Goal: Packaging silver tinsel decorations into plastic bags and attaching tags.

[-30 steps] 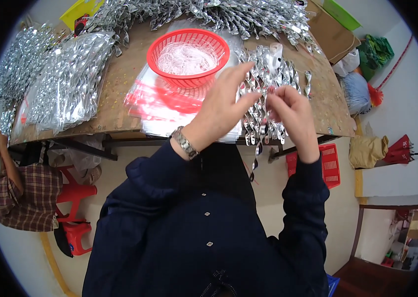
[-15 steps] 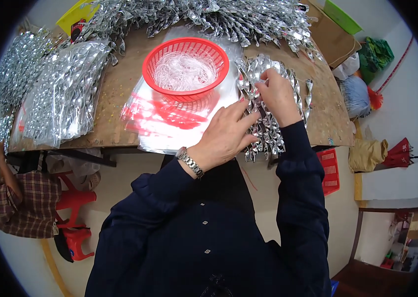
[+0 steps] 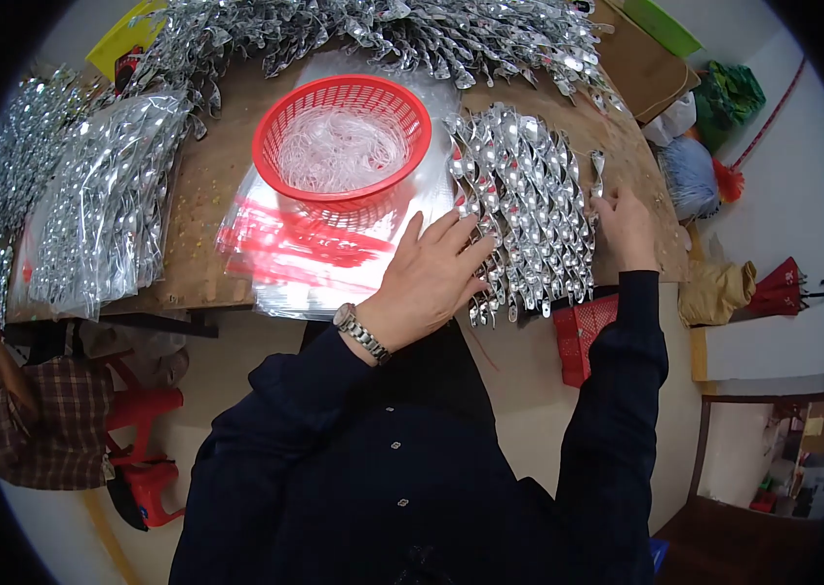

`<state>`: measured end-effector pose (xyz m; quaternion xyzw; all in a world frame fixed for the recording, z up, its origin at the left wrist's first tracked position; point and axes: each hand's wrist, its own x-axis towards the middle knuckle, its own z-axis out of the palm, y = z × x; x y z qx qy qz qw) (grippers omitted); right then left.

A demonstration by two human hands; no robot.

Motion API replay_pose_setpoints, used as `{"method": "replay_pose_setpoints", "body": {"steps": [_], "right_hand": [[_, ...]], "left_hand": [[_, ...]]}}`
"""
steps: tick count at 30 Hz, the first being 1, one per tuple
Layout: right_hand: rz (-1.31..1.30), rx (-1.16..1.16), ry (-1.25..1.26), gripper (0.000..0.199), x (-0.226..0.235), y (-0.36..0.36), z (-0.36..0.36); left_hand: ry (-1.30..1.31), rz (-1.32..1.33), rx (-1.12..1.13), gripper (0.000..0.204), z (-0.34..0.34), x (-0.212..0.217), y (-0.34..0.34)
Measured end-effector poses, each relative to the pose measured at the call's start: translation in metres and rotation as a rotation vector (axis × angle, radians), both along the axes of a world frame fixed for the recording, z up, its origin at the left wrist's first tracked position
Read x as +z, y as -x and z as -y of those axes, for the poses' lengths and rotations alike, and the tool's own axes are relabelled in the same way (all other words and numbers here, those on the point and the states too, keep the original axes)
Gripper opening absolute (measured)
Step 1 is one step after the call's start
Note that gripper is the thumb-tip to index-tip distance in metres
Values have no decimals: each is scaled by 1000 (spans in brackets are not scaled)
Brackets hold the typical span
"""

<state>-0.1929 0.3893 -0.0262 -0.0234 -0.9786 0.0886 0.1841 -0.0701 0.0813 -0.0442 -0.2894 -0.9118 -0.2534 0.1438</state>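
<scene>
A row of silver twisted foil strips (image 3: 534,210) lies side by side at the table's front, their lower ends reaching over the edge. My left hand (image 3: 427,278) lies flat, fingers spread, its tips touching the leftmost strips. To the right of the row, my right hand (image 3: 627,232) has thumb and fingers closed at the lower part of a single silver twisted strip (image 3: 597,171), which lies apart from the others. Beside the row is a stack of clear plastic bags with red bands (image 3: 310,239). A red plastic basket (image 3: 271,161) of thin whitish string (image 3: 344,146) rests on the stack.
A large heap of silver strips (image 3: 383,34) covers the table's far side. Filled clear bags (image 3: 105,195) lie at the left. A person in a checked garment (image 3: 56,419) is at the far left, near red stools (image 3: 144,409). A red crate (image 3: 586,336) stands below the table's front edge.
My right hand has left the row of strips and moved right and down to the lone strip. My left hand stays at the row's left side. The view has shifted slightly.
</scene>
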Motion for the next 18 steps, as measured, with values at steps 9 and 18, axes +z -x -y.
{"method": "replay_pose_setpoints", "body": {"steps": [9, 18], "right_hand": [[16, 16, 120, 25, -26, 11, -23], [-160, 278, 269, 18, 40, -29, 57]], "left_hand": [[-43, -41, 12, 47, -3, -4, 2], [-58, -67, 27, 49, -3, -5, 1]]}}
